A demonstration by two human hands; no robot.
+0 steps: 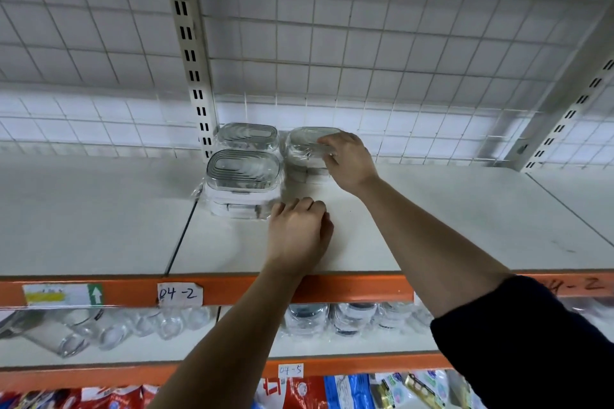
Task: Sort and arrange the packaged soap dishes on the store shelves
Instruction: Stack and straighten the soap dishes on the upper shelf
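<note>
Three stacks of clear, plastic-wrapped soap dishes stand on the white upper shelf. The front left stack and the back left stack sit by the slotted upright. My right hand grips the top dish of the right stack from its right side, fingers curled over its edge. My left hand lies on the shelf just right of the front left stack, fingers curled, knuckles near the wrapping, holding nothing that I can see.
A wire grid backs the shelf. Its orange front rail carries a paper label "04-2". The shelf below holds more wrapped clear dishes. Red and blue packets fill the lowest level.
</note>
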